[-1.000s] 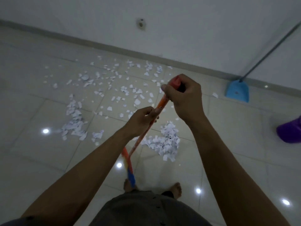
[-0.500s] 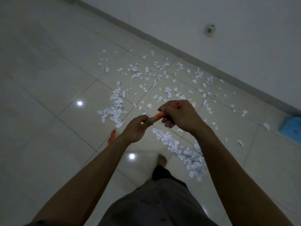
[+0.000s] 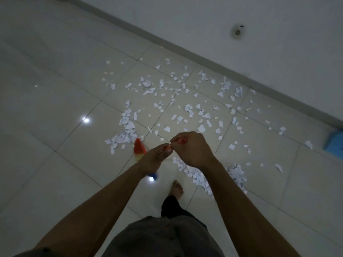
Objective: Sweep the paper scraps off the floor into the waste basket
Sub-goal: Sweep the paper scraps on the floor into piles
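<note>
White paper scraps (image 3: pixel 178 102) lie scattered over the tiled floor toward the wall. One denser pile (image 3: pixel 124 134) sits at the left, another pile (image 3: pixel 235 173) lies near my right forearm. Both hands grip a broom with an orange handle. My left hand (image 3: pixel 157 156) is lower on the handle, my right hand (image 3: pixel 193 147) closes over its top end. The broom's red, yellow and blue head (image 3: pixel 140 151) is blurred, just right of the left pile. No waste basket is in view.
A blue dustpan (image 3: pixel 335 143) rests on the floor at the right edge, by the grey skirting (image 3: pixel 204 58) of the white wall. My bare foot (image 3: pixel 177 188) stands just below my hands. A wall socket (image 3: pixel 237 31) sits low on the wall.
My view has swung left and down, so the dustpan slid to the right edge and the purple object left the frame. The broom head moved left to the left pile.
</note>
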